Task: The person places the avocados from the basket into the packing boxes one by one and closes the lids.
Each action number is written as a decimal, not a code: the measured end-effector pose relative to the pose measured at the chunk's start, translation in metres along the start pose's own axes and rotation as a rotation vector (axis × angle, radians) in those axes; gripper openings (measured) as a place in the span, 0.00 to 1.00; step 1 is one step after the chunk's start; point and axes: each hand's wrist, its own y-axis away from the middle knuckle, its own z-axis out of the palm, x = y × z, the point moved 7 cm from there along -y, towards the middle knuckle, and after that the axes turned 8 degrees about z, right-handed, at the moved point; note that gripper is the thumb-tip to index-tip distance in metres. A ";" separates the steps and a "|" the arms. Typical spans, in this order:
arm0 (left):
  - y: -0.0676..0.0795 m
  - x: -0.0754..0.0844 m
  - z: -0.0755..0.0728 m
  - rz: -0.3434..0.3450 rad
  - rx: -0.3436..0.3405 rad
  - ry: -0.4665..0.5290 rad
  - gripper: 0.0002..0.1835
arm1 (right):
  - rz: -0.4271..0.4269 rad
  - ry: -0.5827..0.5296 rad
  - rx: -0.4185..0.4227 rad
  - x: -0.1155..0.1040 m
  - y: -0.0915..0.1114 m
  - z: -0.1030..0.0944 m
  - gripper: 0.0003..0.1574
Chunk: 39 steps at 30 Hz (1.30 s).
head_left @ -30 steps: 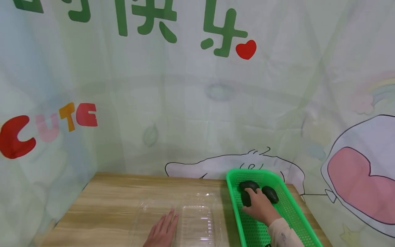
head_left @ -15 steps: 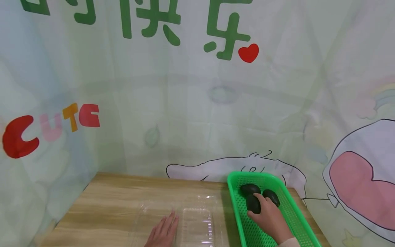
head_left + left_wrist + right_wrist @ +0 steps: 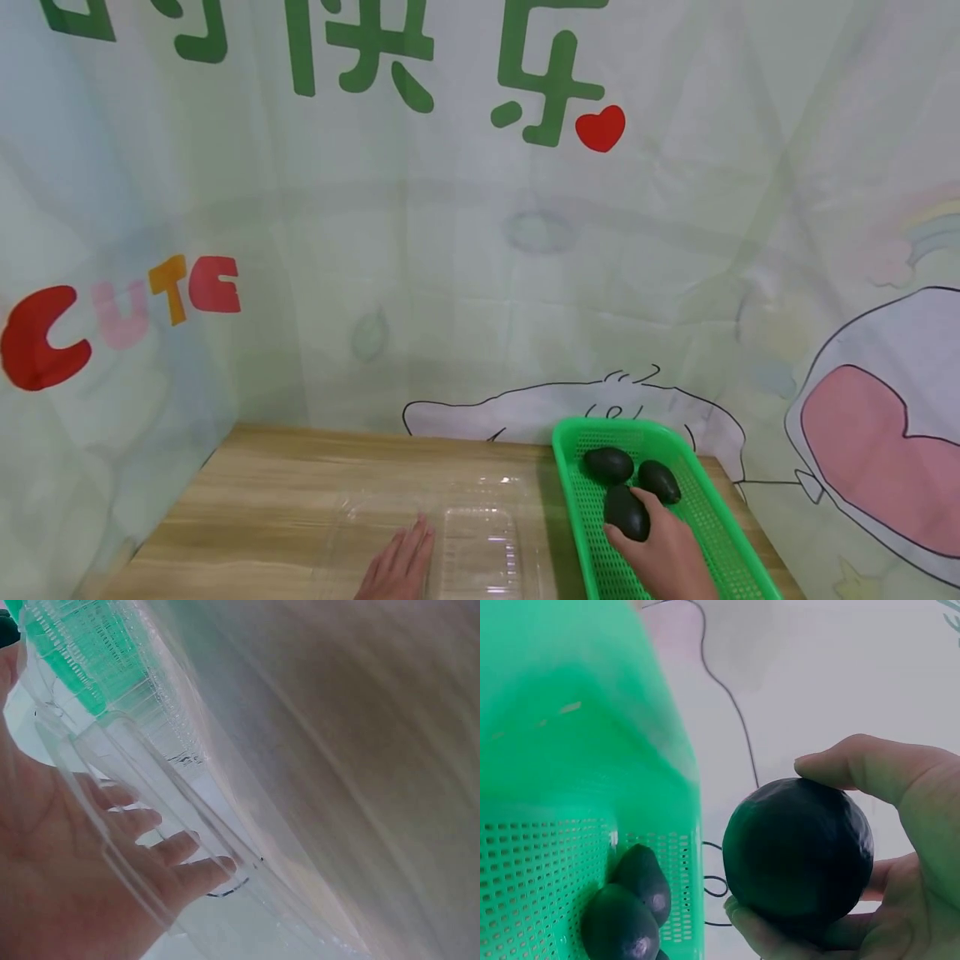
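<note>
The fingers [image 3: 855, 761] of the right hand [image 3: 667, 554] are bent round a dark avocado [image 3: 627, 512], with the thumb on one side and the other fingers on the other. This avocado is over the green basket [image 3: 567, 500], on the right; I cannot tell how high up it is. Two more avocados lie in the far part of the basket: a left one [image 3: 609, 465] and a right one [image 3: 659, 481], close together. The left hand [image 3: 397, 562] has its fingers out straight, resting on the left part of a clear plastic box [image 3: 480, 537]. The box is to the left of the basket. Both sit on a wooden tabletop [image 3: 270, 479]. At the far side hangs a pale sheet [image 3: 450, 275] with big green signs, a red heart [image 3: 601, 128] and the word CUTE [image 3: 120, 317] on the left.
</note>
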 end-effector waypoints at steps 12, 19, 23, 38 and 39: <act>0.001 -0.001 -0.001 0.008 -0.037 0.020 0.64 | 0.043 0.012 -0.009 -0.006 0.021 0.001 0.53; 0.003 0.000 -0.003 0.034 0.008 -0.031 0.66 | 0.012 0.025 0.002 -0.020 0.034 0.008 0.51; 0.005 0.001 -0.003 0.044 0.037 -0.047 0.66 | -0.019 0.024 0.014 -0.029 0.042 0.012 0.51; 0.001 -0.001 -0.002 0.026 -0.005 0.008 0.66 | -0.088 0.035 -0.007 -0.078 0.067 0.059 0.48; 0.000 -0.001 -0.001 0.027 -0.009 0.013 0.66 | -0.113 0.027 -0.012 -0.081 0.068 0.064 0.47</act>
